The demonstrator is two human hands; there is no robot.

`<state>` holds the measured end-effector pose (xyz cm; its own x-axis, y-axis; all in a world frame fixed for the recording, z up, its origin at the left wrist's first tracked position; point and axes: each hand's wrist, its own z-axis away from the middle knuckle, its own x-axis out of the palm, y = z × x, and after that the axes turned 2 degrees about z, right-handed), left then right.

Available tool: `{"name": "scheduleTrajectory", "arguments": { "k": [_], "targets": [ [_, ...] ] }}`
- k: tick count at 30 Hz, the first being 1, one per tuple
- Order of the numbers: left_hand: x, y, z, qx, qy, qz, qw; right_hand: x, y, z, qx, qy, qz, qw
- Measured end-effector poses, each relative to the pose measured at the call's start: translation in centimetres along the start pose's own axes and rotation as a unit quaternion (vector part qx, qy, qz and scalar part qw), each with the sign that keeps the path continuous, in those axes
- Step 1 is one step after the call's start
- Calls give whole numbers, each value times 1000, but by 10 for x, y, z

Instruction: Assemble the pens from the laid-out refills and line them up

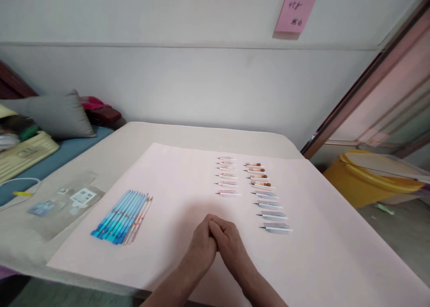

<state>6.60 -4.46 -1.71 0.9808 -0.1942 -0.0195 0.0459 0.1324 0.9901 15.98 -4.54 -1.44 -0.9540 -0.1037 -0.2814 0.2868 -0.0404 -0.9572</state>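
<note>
My left hand (203, 237) and my right hand (229, 236) are clasped together over the pink sheet (188, 172), with fingers closed and no object visible between them. To their left lies a neat row of blue brushes or pens (116, 217), with a few thin red-and-white sticks (139, 219) along its right side. Beyond the hands, a column of slim pale tools (226, 176) with dark, pointed left ends is laid out. On the right, another column has brown-and-white pieces (257, 177) at its far end and clear-grey ones with dark thin tips (273, 215) nearer me.
Clear plastic packaging with a white label (82, 197) lies on the table's left side. A grey cushion (60, 117) rests on a blue surface beyond it. A yellow bin (363, 177) stands on the floor at right. A pink note (295, 11) is taped to the wall.
</note>
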Motion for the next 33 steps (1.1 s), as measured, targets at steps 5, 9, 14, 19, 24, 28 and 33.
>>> {"name": "scheduleTrajectory", "arguments": {
  "k": [5,9,14,19,24,28,33],
  "targets": [
    [-5,3,-6,-43,-10,39,998,-8,8,-9,-13,26,115,993],
    [-13,10,-13,-105,28,46,993,-32,20,-25,-24,105,293,950],
    [-35,29,-12,-120,35,99,987,-60,46,-46,-20,135,463,876],
    [-56,40,-12,-111,72,144,981,-69,70,-66,-12,99,520,848],
    [-60,38,-14,-100,80,162,979,-70,75,-74,26,107,507,855],
    [-58,37,-15,-100,78,163,978,-68,64,-69,41,89,516,851],
    [-55,33,-16,-108,91,198,970,-56,54,-61,25,52,542,838]
  ]
}}
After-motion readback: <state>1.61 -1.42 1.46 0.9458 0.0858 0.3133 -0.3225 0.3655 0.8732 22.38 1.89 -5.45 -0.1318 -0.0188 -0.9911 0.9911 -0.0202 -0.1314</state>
